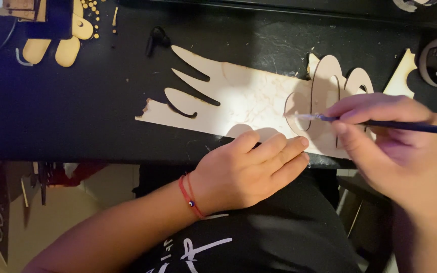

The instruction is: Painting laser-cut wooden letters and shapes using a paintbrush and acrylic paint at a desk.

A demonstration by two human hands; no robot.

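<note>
- My left hand (251,169) lies flat, palm down, fingers (279,151) held together and pointing toward 2 o'clock, thumb tucked along the index.
- Left forearm runs back from the wrist toward 8 o'clock, bare, with a red cord around the wrist.
- My right hand (390,141) comes in from 4 o'clock, knuckles up, wrist bent slightly.
- Right thumb and first fingers are pinched together at 10 o'clock of the palm, closed in a pen-style grip.
- The two hands sit near each other, not touching.
</note>
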